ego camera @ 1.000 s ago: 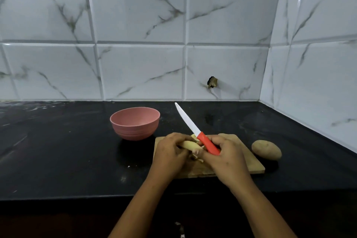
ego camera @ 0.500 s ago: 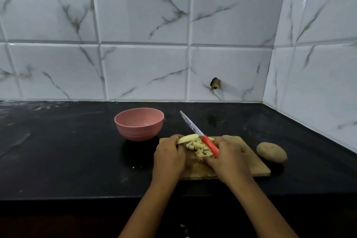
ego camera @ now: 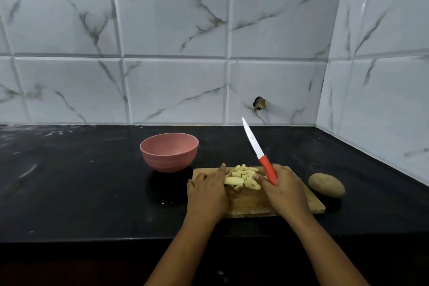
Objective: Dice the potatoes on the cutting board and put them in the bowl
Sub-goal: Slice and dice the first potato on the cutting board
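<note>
A pile of pale cut potato pieces (ego camera: 243,176) lies on the wooden cutting board (ego camera: 308,204). My left hand (ego camera: 207,190) rests flat on the board's left end, its straight fingers touching the left side of the pile. My right hand (ego camera: 284,189) grips the red handle of a white-bladed knife (ego camera: 255,146); the blade points up and away, lifted off the board. The fingertips of my right hand touch the pile's right side. A pink bowl (ego camera: 169,152) stands just behind and left of the board; nothing shows inside it.
A whole unpeeled potato (ego camera: 326,184) lies on the black counter (ego camera: 81,181) right of the board. Marble-tiled walls close the back and the right side. The counter's front edge runs just below my wrists.
The knife has lifted from its low angle over the pieces and now points up. My left hand has flattened against the pile, and the pieces lie gathered between both hands.
</note>
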`<state>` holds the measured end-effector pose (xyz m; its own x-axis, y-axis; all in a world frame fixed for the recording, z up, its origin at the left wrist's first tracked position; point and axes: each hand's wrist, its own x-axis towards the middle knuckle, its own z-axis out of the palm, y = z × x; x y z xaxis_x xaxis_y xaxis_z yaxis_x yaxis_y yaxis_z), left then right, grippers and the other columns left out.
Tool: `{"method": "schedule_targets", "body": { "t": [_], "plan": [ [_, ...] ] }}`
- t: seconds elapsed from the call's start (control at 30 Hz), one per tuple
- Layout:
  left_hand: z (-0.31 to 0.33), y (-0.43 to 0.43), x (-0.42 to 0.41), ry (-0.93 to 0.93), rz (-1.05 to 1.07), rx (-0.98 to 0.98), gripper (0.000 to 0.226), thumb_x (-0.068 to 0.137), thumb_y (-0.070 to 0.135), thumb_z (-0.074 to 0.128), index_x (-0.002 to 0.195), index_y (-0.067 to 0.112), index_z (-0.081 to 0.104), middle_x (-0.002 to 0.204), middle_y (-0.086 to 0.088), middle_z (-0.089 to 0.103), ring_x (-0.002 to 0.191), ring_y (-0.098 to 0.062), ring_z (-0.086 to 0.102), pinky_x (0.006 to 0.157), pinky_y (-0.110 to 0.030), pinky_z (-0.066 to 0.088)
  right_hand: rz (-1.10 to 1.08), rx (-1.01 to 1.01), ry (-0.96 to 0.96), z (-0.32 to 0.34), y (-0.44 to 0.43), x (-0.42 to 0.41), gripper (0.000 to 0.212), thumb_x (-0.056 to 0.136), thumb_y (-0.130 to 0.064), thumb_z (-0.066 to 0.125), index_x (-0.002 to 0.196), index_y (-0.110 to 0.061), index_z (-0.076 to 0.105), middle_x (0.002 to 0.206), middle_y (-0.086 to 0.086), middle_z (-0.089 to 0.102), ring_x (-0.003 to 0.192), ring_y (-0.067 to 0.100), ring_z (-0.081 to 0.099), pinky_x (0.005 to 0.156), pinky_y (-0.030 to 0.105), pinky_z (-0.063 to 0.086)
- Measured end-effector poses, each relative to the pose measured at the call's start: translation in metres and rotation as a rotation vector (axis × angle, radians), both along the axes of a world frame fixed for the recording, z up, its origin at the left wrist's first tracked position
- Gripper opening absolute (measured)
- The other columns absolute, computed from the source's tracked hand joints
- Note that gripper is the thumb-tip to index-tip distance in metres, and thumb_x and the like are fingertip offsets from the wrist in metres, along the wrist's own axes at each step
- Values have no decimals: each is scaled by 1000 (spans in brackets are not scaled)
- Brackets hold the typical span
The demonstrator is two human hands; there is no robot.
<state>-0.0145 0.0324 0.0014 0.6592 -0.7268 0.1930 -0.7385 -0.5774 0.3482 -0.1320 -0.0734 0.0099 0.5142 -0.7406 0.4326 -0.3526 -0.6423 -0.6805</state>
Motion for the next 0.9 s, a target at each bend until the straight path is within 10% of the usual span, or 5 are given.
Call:
{"method": "schedule_targets", "body": {
  "t": [0.2,0.33,0.9],
  "plan": [
    [3,4,7,5,-56,61,61,97,17,33,152,33,13,152,5,34,141,-19,22,115,-52,14,96,86,-5,2,15,2,21,89,-30,67,75,-26,52,70,-7,53,63,5,50,52,9,37],
    [6,13,26,104,-84,109,55,101,25,30,150,43,12,157,7,24,146,-16,12,114,-57,5,148,237,-30,1,27,8,14,91,-32,64,92,-19,62,84,2,63,77,17,60,69,30,51],
    [8,24,9,20,-94,126,54,102,24,28,153,27,11,157,-2,25,144,-19,20,117,-38,12,103,371,-209,9,5,10,13,93,-22,61,87,-13,56,76,5,55,65,15,50,59,28,39]
  ]
}}
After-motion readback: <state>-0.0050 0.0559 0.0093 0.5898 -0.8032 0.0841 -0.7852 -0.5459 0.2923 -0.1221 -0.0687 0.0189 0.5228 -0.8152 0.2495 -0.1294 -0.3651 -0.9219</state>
